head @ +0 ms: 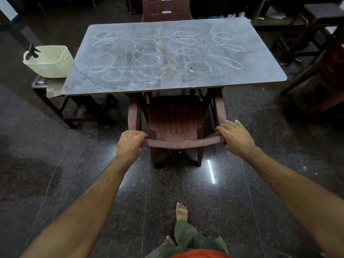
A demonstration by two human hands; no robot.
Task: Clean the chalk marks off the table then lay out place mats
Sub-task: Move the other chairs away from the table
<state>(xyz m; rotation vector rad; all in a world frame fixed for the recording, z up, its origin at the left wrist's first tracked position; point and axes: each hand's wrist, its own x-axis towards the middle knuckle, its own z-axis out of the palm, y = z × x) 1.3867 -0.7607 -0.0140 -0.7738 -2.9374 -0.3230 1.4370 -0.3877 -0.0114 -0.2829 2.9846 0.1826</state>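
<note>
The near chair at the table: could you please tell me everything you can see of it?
The near chair looks like moulded reddish-brown plastic, with a ribbed seat, armrests and four legs. It stands upright on the dark floor, its front tucked under the chalk-marked table. The left hand and right hand grip the two ends of its backrest's top rail.

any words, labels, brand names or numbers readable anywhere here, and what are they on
None can be read.
Table: only white chalk marks, which are loops and scribbles, not letters or numbers.
Far chair: two pale strips on its back, too small and blurred to tell if they carry text.
Near chair, gripped by the left hand and right hand: no label visible.
Cream basket: no print visible.
</note>
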